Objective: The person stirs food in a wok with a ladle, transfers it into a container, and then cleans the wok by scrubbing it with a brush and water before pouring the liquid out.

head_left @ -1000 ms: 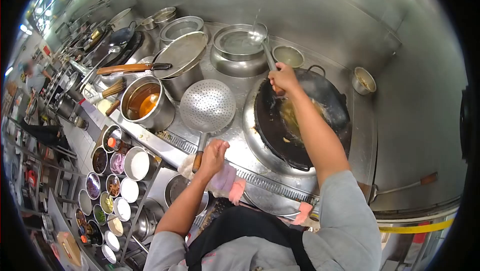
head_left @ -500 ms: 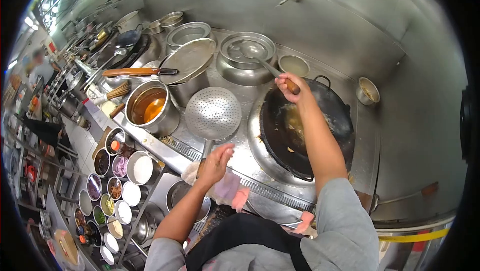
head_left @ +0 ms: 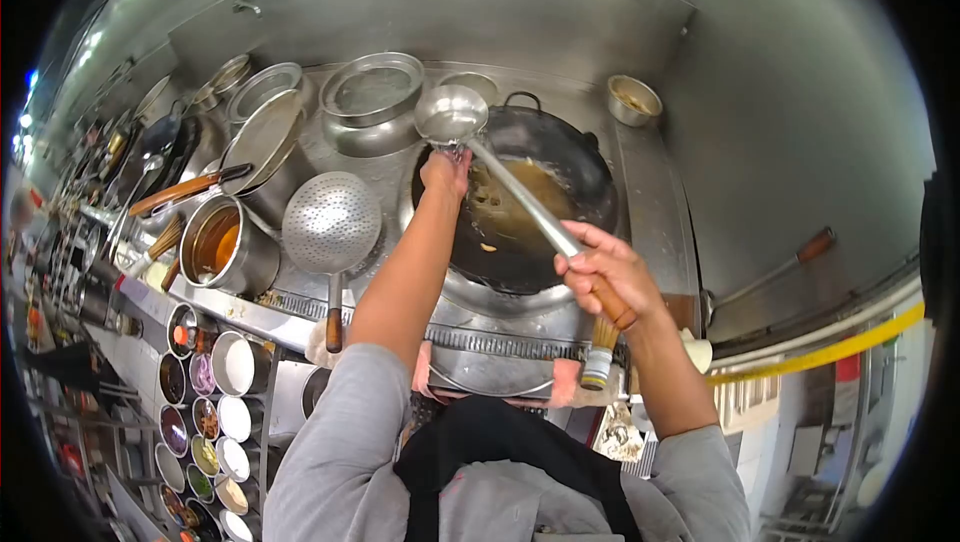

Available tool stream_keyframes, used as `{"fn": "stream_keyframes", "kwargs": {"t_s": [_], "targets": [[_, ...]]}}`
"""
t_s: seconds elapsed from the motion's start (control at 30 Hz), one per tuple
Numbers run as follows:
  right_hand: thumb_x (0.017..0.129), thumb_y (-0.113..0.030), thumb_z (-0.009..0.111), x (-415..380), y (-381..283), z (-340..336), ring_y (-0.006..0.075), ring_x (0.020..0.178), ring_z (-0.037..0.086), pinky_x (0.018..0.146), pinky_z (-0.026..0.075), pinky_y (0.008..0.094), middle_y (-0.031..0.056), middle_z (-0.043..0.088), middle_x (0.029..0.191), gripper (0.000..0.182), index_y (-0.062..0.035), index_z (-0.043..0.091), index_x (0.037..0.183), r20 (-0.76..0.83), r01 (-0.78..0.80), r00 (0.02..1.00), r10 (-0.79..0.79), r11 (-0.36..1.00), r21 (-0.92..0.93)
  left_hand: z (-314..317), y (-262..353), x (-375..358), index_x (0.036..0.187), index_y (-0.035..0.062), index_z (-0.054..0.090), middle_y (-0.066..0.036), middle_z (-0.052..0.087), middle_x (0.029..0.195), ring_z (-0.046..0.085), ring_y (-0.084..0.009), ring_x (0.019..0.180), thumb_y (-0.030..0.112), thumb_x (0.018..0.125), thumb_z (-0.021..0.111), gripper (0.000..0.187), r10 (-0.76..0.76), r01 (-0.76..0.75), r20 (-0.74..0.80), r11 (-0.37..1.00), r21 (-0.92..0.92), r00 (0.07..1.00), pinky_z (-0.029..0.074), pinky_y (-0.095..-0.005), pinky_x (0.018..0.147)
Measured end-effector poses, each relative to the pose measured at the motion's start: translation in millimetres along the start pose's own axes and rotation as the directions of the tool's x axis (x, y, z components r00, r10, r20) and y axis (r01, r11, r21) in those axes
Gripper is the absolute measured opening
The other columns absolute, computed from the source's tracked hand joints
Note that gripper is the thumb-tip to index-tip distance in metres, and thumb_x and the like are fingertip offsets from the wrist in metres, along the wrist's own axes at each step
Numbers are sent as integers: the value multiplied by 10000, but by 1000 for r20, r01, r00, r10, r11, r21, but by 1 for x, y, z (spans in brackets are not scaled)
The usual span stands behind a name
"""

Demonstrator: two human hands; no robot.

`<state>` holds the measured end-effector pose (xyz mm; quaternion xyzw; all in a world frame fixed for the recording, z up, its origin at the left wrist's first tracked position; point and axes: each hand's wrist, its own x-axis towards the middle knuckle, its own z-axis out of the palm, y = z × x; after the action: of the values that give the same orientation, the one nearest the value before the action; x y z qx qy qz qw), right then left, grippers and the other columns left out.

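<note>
A long metal ladle [head_left: 520,192] with a wooden grip slants up and left across the wok. My right hand [head_left: 605,277] is closed round its handle, near the stove's front side. The round ladle bowl [head_left: 451,114] is over the wok's far left rim. Right beneath that bowl is my left hand [head_left: 446,172], its fingers mostly hidden, so I cannot tell what they hold. Cloudy brownish liquid with small bits lies in the black wok [head_left: 570,157]. Below my right hand, a bristle brush [head_left: 600,352] overlaps the stove's front edge.
Left of the wok lie a perforated skimmer [head_left: 332,222] and a pot of amber liquid [head_left: 225,247]. Lidded pots [head_left: 372,92] line the back. A small metal bowl [head_left: 633,102] sits at back right. Several ingredient tubs [head_left: 238,364] fill the lower left.
My left hand has moved from beside the skimmer handle to the wok's far left rim. My right hand has drawn back toward me with the ladle. The view has swung right.
</note>
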<state>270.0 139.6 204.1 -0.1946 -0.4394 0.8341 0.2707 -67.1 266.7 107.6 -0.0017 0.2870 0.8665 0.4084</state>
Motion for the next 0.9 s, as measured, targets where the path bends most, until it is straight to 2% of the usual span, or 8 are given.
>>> {"fn": "stream_keyframes", "kwargs": {"t_s": [0.1,0.13,0.23,0.47,0.67,0.73,0.87,0.9], "targets": [[904,-15,608,-14,38,-13,121,628,567,454,460,263,115,608,879,637,-13,313,1469,-33,7,999,-7,1000,4,31,-31,-46,1080,-4,536,-129,586,871,622,-242,758,192,1000,450,229,-163,140,-152,979,-151,975,596,-345,616],[906,-20,611,-15,51,-18,117,632,567,456,462,267,106,609,876,633,-18,317,1467,-37,12,999,-12,1000,5,23,-48,-52,1025,35,520,-105,583,808,581,-207,631,234,1002,474,206,-260,252,-34,957,-145,965,542,-306,517],[928,-72,610,-11,70,-39,130,684,596,511,496,279,80,614,873,586,-19,340,1444,-43,26,999,-26,1000,-13,-5,-77,-103,917,51,478,-67,538,745,500,-139,576,179,1021,441,168,-355,290,268,922,255,896,452,-260,454],[962,-90,554,75,90,-111,236,844,638,703,582,390,133,595,930,284,-12,496,1228,-267,14,963,14,995,104,-29,-59,-130,932,98,392,-24,470,679,431,-112,491,123,981,532,151,-450,253,234,781,571,862,387,-270,401],[985,-76,494,221,107,-186,179,650,569,590,560,357,82,573,782,75,-29,533,1028,-440,96,898,18,967,236,-12,-23,-205,946,75,433,-6,451,655,418,-96,455,134,951,564,143,-427,-87,304,457,885,851,373,-276,377],[1004,-115,482,245,93,-171,183,620,557,560,529,346,80,580,760,117,-24,553,990,-388,73,919,-77,997,-27,-12,-23,-215,1048,72,481,3,464,667,410,-93,427,140,941,576,158,-399,-193,337,359,913,853,354,-272,357],[1027,-211,484,229,66,-154,158,665,593,561,521,318,80,599,800,181,-47,550,990,-266,-56,964,-8,971,-233,-18,-30,-211,1163,34,482,-61,556,757,524,-167,548,98,918,593,277,-238,-459,485,159,874,842,439,-318,498],[1027,-218,492,210,53,-136,173,672,601,583,529,329,86,610,812,185,-48,555,990,-231,-16,973,-6,996,-92,-27,-36,-197,1206,22,472,-113,599,805,584,-228,630,94,909,595,329,-182,-573,575,69,817,798,486,-365,588]]}}
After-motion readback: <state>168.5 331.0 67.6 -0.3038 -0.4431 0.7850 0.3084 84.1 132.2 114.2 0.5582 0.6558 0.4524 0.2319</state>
